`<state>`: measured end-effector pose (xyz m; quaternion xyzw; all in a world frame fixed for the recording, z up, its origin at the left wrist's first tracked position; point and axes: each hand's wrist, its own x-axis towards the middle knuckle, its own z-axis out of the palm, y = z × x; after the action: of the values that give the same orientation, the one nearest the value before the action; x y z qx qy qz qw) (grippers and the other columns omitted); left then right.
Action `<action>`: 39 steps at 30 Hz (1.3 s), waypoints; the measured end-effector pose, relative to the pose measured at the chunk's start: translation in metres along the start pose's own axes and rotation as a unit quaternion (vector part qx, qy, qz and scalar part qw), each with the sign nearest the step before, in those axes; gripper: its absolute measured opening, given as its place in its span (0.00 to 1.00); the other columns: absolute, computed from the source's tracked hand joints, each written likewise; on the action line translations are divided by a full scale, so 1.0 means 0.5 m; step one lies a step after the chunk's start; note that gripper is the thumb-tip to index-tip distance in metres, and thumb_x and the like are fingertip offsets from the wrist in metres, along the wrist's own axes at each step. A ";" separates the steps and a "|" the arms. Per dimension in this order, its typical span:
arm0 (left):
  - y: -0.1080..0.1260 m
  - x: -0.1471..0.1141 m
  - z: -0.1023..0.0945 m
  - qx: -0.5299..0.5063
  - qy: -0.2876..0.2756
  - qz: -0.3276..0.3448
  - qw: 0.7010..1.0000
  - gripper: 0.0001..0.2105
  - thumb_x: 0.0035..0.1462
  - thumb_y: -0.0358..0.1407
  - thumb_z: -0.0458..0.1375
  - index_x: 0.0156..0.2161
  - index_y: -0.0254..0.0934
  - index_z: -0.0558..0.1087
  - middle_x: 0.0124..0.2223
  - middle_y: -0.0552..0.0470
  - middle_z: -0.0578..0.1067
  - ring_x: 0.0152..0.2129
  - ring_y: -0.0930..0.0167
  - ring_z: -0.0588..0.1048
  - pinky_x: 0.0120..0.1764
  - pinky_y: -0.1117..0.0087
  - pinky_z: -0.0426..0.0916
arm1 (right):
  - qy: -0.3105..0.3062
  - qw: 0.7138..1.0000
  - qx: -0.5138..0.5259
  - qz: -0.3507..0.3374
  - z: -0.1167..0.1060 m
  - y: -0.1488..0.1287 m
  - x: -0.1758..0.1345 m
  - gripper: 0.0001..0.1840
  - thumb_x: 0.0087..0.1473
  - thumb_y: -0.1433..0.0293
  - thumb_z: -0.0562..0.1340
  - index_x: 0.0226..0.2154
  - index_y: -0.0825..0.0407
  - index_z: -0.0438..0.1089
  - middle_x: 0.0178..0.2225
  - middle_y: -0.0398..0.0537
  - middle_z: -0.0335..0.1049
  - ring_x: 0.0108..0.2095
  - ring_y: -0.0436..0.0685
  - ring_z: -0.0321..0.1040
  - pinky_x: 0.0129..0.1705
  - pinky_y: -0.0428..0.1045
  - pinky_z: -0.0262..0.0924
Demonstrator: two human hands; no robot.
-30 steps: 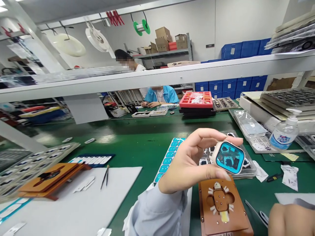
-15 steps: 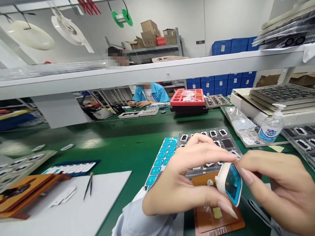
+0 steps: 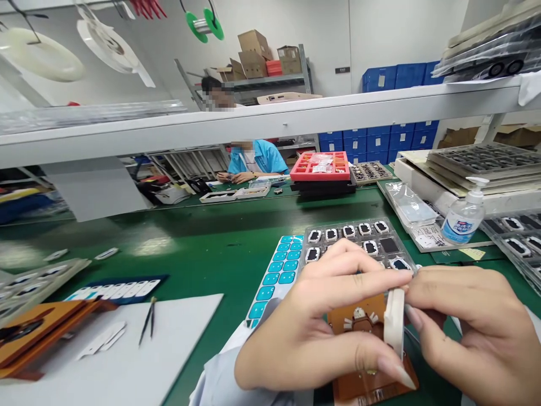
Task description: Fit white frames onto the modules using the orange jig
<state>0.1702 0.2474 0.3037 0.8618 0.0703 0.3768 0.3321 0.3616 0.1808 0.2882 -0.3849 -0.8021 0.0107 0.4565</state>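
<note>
Between the thumb and index finger of my left hand [image 3: 313, 321] is a small white device [image 3: 394, 324] with rounded corners, stood nearly edge-on. Its screen side is turned away from view. My right hand [image 3: 473, 327] is closed, with thumb and index fingertips pressed at the upper right edge of the device; what lies between them is hidden. Underneath is an orange-brown pad [image 3: 338, 318] printed with a cartoon bear. Behind my hands sits a clear plastic tray [image 3: 339, 245] of white-framed parts. A sheet of blue film stickers [image 3: 265, 293] lies beside it.
Tweezers [image 3: 147, 321] rest on a white sheet [image 3: 181, 338] at left, near an orange stand [image 3: 54, 327]. A pump bottle [image 3: 462, 217] stands at right. A red compartment tray [image 3: 320, 166] is farther back. A white shelf beam [image 3: 270, 115] crosses above; a co-worker [image 3: 257, 158] sits beyond.
The device has turned in my fingers: its blue-filmed screen faced right and toward me, and now only its white side shows. The view has shifted slightly.
</note>
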 end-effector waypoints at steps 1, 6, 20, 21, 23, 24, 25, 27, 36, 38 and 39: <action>-0.001 0.000 0.001 -0.002 0.002 -0.002 1.000 0.23 0.56 0.47 0.63 0.56 0.44 0.74 0.39 0.48 0.77 0.37 0.67 0.71 0.43 0.66 0.65 | 0.001 1.000 -0.002 0.002 0.001 0.000 0.001 0.14 0.55 0.79 0.57 0.20 0.51 0.65 0.17 0.41 0.65 0.17 0.48 0.61 0.20 0.44 0.55; -0.003 0.000 0.003 0.002 -0.003 -0.008 1.000 0.22 0.55 0.45 0.65 0.55 0.44 0.75 0.38 0.48 0.76 0.36 0.67 0.71 0.43 0.66 0.66 | -0.003 1.000 0.001 0.010 0.002 0.000 0.002 0.14 0.54 0.79 0.55 0.20 0.52 0.65 0.16 0.41 0.62 0.17 0.47 0.57 0.19 0.44 0.50; -0.003 0.002 0.007 0.022 -0.003 -0.005 1.000 0.21 0.55 0.44 0.65 0.53 0.41 0.76 0.36 0.48 0.76 0.35 0.68 0.71 0.42 0.66 0.66 | -0.014 1.000 -0.018 -0.004 0.000 0.006 0.004 0.19 0.57 0.78 0.54 0.16 0.52 0.58 0.14 0.39 0.54 0.16 0.46 0.50 0.19 0.43 0.46; -0.003 0.002 0.007 0.021 -0.001 -0.007 1.000 0.21 0.55 0.45 0.65 0.52 0.41 0.77 0.36 0.48 0.76 0.35 0.68 0.71 0.43 0.66 0.66 | -0.015 1.000 -0.021 -0.007 0.000 0.006 0.005 0.20 0.58 0.78 0.54 0.16 0.52 0.59 0.14 0.39 0.55 0.16 0.46 0.50 0.19 0.43 0.47; -0.003 0.003 0.005 0.016 0.003 -0.011 1.000 0.21 0.54 0.45 0.66 0.52 0.41 0.77 0.35 0.48 0.77 0.35 0.68 0.71 0.42 0.66 0.67 | -0.014 1.000 -0.023 -0.011 -0.001 0.006 0.005 0.20 0.59 0.77 0.54 0.16 0.52 0.60 0.14 0.39 0.56 0.15 0.46 0.51 0.18 0.43 0.47; -0.004 0.003 0.004 0.010 0.003 -0.014 1.000 0.21 0.54 0.46 0.66 0.52 0.41 0.77 0.35 0.48 0.77 0.35 0.68 0.71 0.42 0.66 0.67 | -0.008 1.000 -0.020 -0.010 -0.002 0.006 0.005 0.20 0.59 0.77 0.54 0.17 0.52 0.61 0.14 0.39 0.57 0.15 0.47 0.52 0.18 0.43 0.48; -0.005 0.003 0.002 0.003 0.002 -0.018 1.000 0.22 0.54 0.47 0.66 0.51 0.40 0.77 0.35 0.48 0.78 0.35 0.68 0.72 0.43 0.66 0.67 | 0.000 1.000 -0.013 -0.007 -0.002 0.006 0.005 0.20 0.60 0.76 0.55 0.17 0.52 0.62 0.14 0.40 0.60 0.15 0.47 0.55 0.19 0.43 0.50; -0.012 0.003 -0.003 -0.017 0.008 -0.034 0.999 0.22 0.53 0.48 0.65 0.50 0.40 0.78 0.37 0.47 0.79 0.37 0.66 0.73 0.45 0.64 0.67 | 0.016 1.000 0.013 0.010 -0.002 0.009 0.006 0.19 0.62 0.73 0.55 0.20 0.51 0.66 0.16 0.41 0.66 0.17 0.47 0.61 0.20 0.43 0.54; -0.065 0.011 0.000 -0.119 0.081 -0.101 0.984 0.19 0.56 0.40 0.66 0.53 0.41 0.75 0.53 0.47 0.76 0.49 0.63 0.74 0.53 0.64 0.67 | -0.076 0.918 0.301 0.246 0.005 0.082 0.044 0.14 0.55 0.59 0.65 0.30 0.53 0.72 0.23 0.42 0.71 0.19 0.49 0.67 0.21 0.43 0.61; -0.072 0.014 -0.002 -0.092 0.111 -0.112 0.983 0.19 0.58 0.37 0.64 0.54 0.40 0.73 0.53 0.46 0.76 0.51 0.64 0.74 0.54 0.65 0.66 | -0.068 0.912 0.296 0.276 0.009 0.119 0.054 0.18 0.52 0.55 0.66 0.30 0.54 0.71 0.24 0.43 0.71 0.21 0.51 0.68 0.23 0.45 0.62; -0.073 0.015 -0.004 -0.070 0.131 -0.114 0.982 0.19 0.58 0.36 0.64 0.55 0.39 0.72 0.53 0.46 0.76 0.51 0.64 0.74 0.54 0.65 0.66 | -0.058 0.922 0.255 0.285 0.013 0.142 0.058 0.19 0.52 0.53 0.65 0.30 0.54 0.70 0.25 0.44 0.72 0.23 0.52 0.69 0.24 0.45 0.62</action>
<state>0.1790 0.2792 0.2863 0.7663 0.1843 0.4498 0.4202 0.3917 0.2510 0.2792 -0.4664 -0.6537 0.3670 0.4695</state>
